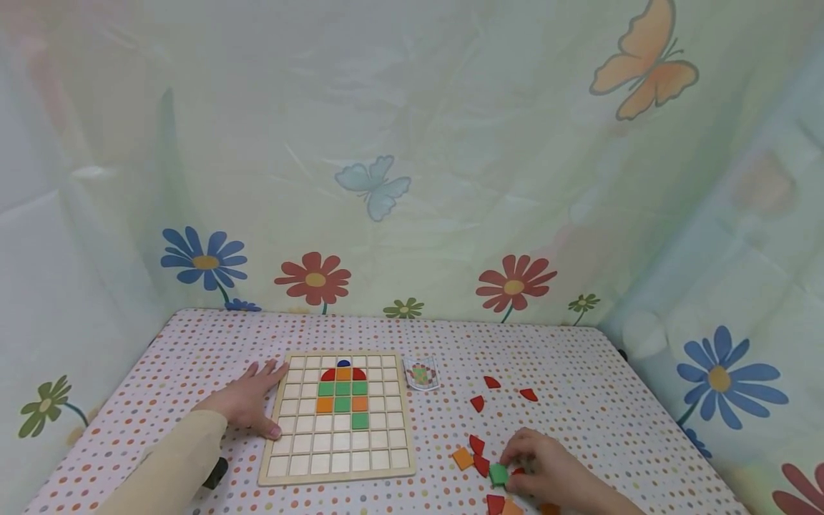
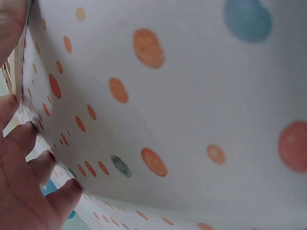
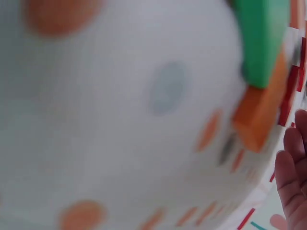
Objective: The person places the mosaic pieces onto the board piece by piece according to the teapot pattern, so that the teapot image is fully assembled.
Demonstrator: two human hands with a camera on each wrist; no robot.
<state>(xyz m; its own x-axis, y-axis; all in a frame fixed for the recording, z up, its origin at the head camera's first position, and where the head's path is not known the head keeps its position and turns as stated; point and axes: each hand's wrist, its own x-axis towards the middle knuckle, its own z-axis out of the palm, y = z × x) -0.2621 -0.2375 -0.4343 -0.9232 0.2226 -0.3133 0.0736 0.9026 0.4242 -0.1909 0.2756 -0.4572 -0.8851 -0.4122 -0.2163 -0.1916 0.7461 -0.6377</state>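
Note:
My left hand [image 1: 247, 400] lies with fingers spread against the left side of a wooden grid board [image 1: 273, 458], thumb on its frame and fingertips at the top corner. On the board, green square tiles [image 1: 343, 388], orange squares [image 1: 325, 405], red quarter-circle pieces [image 1: 329, 375] and a small blue piece [image 1: 344, 363] form a pattern. To the right of the board, my right hand [image 1: 543, 465] pinches a green square tile [image 1: 498, 474] at its right edge between thumb and finger. Red pieces [image 1: 481, 466] and an orange tile [image 1: 462, 458] lie close by.
A small picture card [image 1: 421, 374] lies beside the board's upper right corner. Several loose red quarter-circles [image 1: 492, 382] are scattered behind my right hand. The dotted tablecloth [image 1: 579, 386] reaches a flowered backdrop [image 1: 418, 250]. A small black object [image 1: 215, 473] shows by the left sleeve.

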